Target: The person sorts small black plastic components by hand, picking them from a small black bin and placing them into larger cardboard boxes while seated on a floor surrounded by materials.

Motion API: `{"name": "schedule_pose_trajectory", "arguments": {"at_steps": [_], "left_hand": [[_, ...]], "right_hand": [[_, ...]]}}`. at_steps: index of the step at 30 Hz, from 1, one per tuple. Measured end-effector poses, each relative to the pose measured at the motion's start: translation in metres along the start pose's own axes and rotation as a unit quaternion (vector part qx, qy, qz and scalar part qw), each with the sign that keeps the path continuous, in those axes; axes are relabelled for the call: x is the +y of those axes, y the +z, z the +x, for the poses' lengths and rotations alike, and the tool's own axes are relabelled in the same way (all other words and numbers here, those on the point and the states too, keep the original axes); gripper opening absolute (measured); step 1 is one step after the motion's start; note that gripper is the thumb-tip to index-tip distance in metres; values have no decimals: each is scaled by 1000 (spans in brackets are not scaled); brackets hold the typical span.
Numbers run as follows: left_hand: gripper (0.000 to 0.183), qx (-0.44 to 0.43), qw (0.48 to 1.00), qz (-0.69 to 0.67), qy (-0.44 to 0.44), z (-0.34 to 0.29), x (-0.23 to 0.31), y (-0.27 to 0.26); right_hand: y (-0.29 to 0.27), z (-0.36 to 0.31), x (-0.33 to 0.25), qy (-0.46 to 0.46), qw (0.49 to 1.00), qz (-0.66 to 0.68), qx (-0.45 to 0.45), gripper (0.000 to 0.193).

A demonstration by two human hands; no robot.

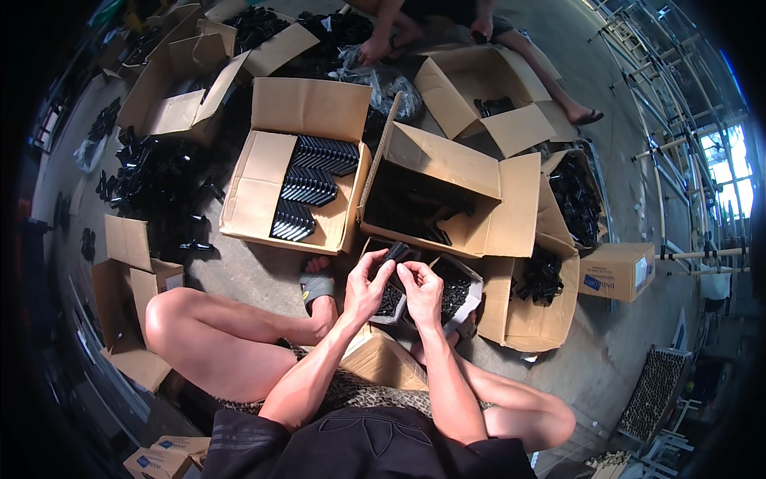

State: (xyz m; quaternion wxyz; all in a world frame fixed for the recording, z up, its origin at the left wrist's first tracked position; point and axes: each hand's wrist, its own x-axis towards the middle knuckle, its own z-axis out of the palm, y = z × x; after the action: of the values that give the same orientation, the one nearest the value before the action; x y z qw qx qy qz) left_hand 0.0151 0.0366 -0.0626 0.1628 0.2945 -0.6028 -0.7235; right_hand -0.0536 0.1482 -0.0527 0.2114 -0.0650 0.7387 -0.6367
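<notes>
Both hands meet in front of me over two small grey-edged containers. My left hand (pixel 366 284) is closed around a short black plastic part (pixel 396 252), which sticks up past its fingertips. Pinched together at the near end of that part is my right hand (pixel 420 289); whatever lies between its fingertips is too small to tell. Small dark pieces (pixel 455 295) fill the right-hand container, under and beside my right hand. More small pieces (pixel 388 302) lie in the other container, partly hidden by my hands.
Ahead stands an open carton (pixel 249 188) with black parts (pixel 307 184) stacked in neat rows. Right of it is a carton (pixel 447 164) of dark parts. Loose black parts (pixel 152 176) heap on the floor at left. Another person's hand (pixel 373 50) is at the far side.
</notes>
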Motion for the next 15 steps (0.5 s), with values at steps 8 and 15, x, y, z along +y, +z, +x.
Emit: {"name": "schedule_pose_trajectory", "arguments": {"at_steps": [8, 15], "left_hand": [[35, -2, 1000, 14, 8, -1, -2, 0], [36, -12, 1000, 5, -5, -1, 0, 2]], "right_hand": [[-1, 1, -3, 11, 987, -161, -19, 34], [1, 3, 10, -36, 988, -151, 19, 28]]}}
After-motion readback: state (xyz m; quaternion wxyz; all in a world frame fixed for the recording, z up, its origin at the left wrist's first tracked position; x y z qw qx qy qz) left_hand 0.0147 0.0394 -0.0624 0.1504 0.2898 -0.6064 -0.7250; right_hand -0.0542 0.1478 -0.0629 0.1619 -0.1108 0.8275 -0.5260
